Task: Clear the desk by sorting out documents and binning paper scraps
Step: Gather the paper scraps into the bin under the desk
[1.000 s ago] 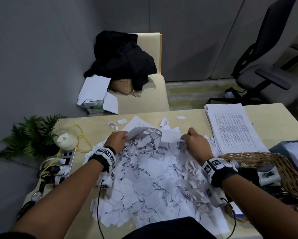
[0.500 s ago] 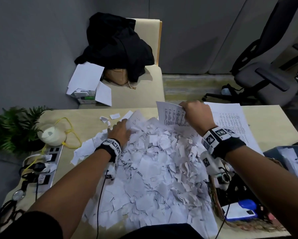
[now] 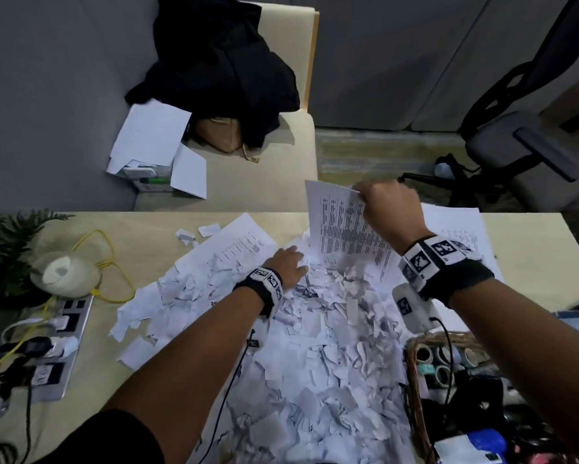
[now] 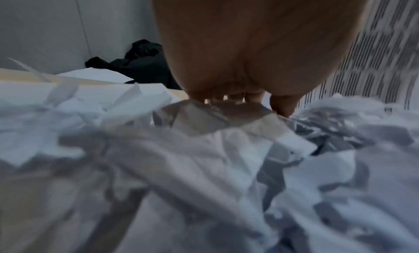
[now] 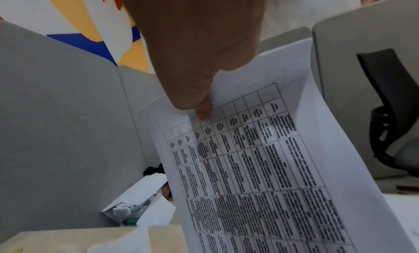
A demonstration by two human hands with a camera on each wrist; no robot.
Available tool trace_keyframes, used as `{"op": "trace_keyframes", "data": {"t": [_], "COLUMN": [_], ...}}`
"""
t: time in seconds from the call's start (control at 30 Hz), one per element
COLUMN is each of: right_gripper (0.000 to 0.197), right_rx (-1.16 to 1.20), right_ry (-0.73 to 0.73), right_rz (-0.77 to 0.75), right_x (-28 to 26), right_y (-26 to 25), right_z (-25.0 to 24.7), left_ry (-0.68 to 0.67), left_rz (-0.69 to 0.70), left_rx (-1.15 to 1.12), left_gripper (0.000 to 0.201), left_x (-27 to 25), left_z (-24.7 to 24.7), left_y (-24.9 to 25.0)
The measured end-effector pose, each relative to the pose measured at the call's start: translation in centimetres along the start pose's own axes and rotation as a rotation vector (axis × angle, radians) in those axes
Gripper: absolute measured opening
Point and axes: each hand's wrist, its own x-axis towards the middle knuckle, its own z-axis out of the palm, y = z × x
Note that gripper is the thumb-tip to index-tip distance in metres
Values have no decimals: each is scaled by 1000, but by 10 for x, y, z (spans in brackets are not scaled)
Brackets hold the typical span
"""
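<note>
A big heap of torn white paper scraps covers the middle of the beige desk. My right hand pinches the top edge of a printed table sheet and holds it tilted up above the far side of the heap; the right wrist view shows the sheet gripped between thumb and fingers. My left hand rests palm down on the scraps, fingers pressed into the heap. Another printed page lies partly under the scraps. A stack of documents lies at the far right.
A wicker basket with tape rolls and gadgets stands at the right front. A power strip, yellow cable and white mask occupy the left edge beside a plant. Beyond the desk stand a beige chair with black clothing and an office chair.
My right hand has pulled the printed sheet out of the heap and raised it higher toward the far right. My left hand slid slightly right and stays on the scraps.
</note>
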Motion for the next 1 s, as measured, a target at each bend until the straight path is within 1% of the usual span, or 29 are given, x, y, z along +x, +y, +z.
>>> {"op": "trace_keyframes", "data": {"t": [0.13,0.23,0.3,0.33,0.4,0.47,0.5,0.53,0.57,0.6,0.63,0.67,0.7,0.77,0.83,0.87,0.9,0.93,0.97,1.0], "right_gripper": [24,29,29,28,24,20,18,17,17,17,17,18,20,23,26,26,28,32,35,35], "right_rx": [-47,-67,-73,-81,-104,-110,-99,-81,-57,-33,-6,19,42,86,204,300,393,491,604,724], "right_ry": [64,97,114,124,133,136,133,127,119,107,101,93,84,69,59,62,82,117,161,196], "right_rz": [-44,-84,-119,-133,-149,-151,-156,-168,-181,-193,-210,-218,-230,-269,-304,-312,-292,-237,-147,-29], "right_x": [21,31,35,35,34,31,29,27,26,26,27,28,30,36,44,48,52,57,59,58], "right_y": [3,-3,-10,-14,-21,-29,-33,-36,-40,-43,-47,-51,-56,-64,-68,-66,-60,-51,-38,-23], "right_z": [-21,-41,-55,-63,-79,-96,-104,-111,-117,-121,-123,-123,-121,-111,-98,-90,-81,-69,-56,-40], "left_ry": [35,33,39,58,146,287,354,398,410,389,349,309,286,326,423,476,519,556,593,626], "left_rz": [-3,23,49,60,86,119,136,153,181,234,297,347,368,336,257,201,135,79,40,11], "left_rx": [45,71,56,40,-11,-169,-315,-479,-636,-774,-895,-993,-1051,-1079,-1043,-1033,-1031,-1028,-1025,-1028], "left_gripper": [52,50,50,49,48,50,58,70,82,88,87,82,75,53,36,33,36,41,39,32], "left_x": [6,10,10,9,6,0,-7,-14,-24,-34,-47,-59,-69,-82,-82,-81,-83,-84,-88,-92], "left_z": [3,0,-3,-5,-11,-27,-39,-52,-66,-80,-93,-103,-111,-116,-110,-106,-102,-97,-93,-88], "left_y": [-5,-9,-12,-14,-18,-18,-17,-15,-13,-10,-7,-3,1,4,-6,-15,-23,-36,-47,-60]}}
